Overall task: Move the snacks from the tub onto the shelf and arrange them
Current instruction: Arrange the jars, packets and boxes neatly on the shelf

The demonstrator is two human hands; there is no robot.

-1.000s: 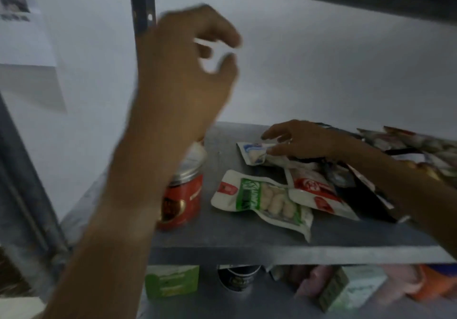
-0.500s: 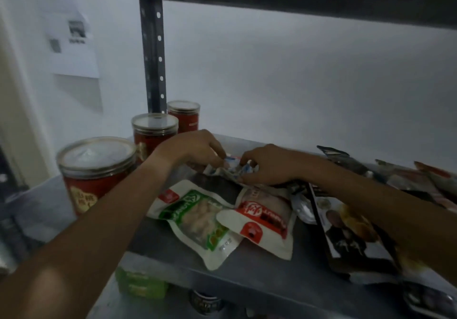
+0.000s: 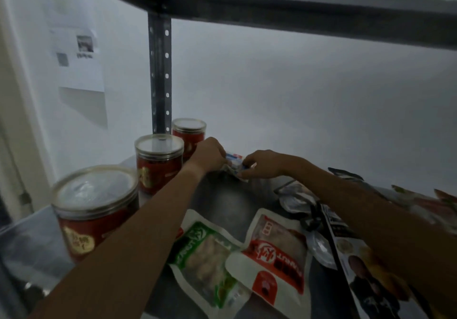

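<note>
Small blue-white packet point(image 3: 236, 161): pinched at far shelf point(image 3: 222, 200) by left hand point(image 3: 210, 156) and right hand point(image 3: 262, 164). Three red jars point(image 3: 158, 164) are ranged left.

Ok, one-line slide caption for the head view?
Both hands, left hand and right hand, hold a small blue-and-white packet at the back of the shelf, beside three red jars.

Shelf point(image 3: 222, 202): grey metal. 3 cans point(image 3: 158, 163), red w/ gold emblems, clear-ish lids w/ silver rims. Small packet point(image 3: 236, 161) white w/ blue band. Front pouch point(image 3: 207, 262): white, green panel, pale pieces showing thru clear window. Pouch next to it point(image 3: 277, 254): white w/ red label, white lettering. Silver foil packs point(image 3: 296, 197) behind. Dark bag point(image 3: 358, 264) at right, yellow & purple-ish food pics, prob. fruit, too blurry. Wall point(image 3: 272, 96) white; paper sheet point(image 3: 79, 59) white w/ small grey photo.
</note>
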